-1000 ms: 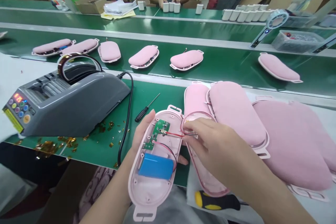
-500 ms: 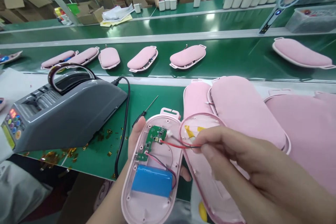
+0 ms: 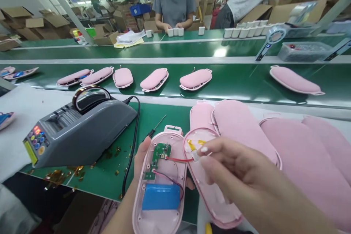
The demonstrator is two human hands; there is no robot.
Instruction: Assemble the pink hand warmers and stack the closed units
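Observation:
My left hand point(image 3: 142, 153) is wrapped round a pink oval plastic shell point(image 3: 164, 223), thumb on its left edge and fingertips showing at the right. Inside the shell are a green circuit board point(image 3: 160, 153) and a blue battery pack point(image 3: 161, 196), joined by thin wires. A red wire point(image 3: 178, 159) runs from the board to the second pink half point(image 3: 203, 190), which lies open alongside with strips of yellow tape point(image 3: 191, 144) inside. Over that half, my right hand point(image 3: 238, 175) pinches a small white connector point(image 3: 204, 149) between thumb and forefinger.
A grey tape dispenser point(image 3: 87, 135) stands at left with its black cable point(image 3: 134, 146); tape scraps point(image 3: 56, 176) lie before it. A thin screwdriver point(image 3: 155, 128) is behind the shell. Pink padded pieces point(image 3: 238, 128) are at right. Several pink units point(image 3: 196, 78) line the green belt. A co-worker point(image 3: 175, 3) sits opposite.
The white connector, dangling near the board before, is now at my right fingertips. My right hand has shifted slightly left. The view has tilted up.

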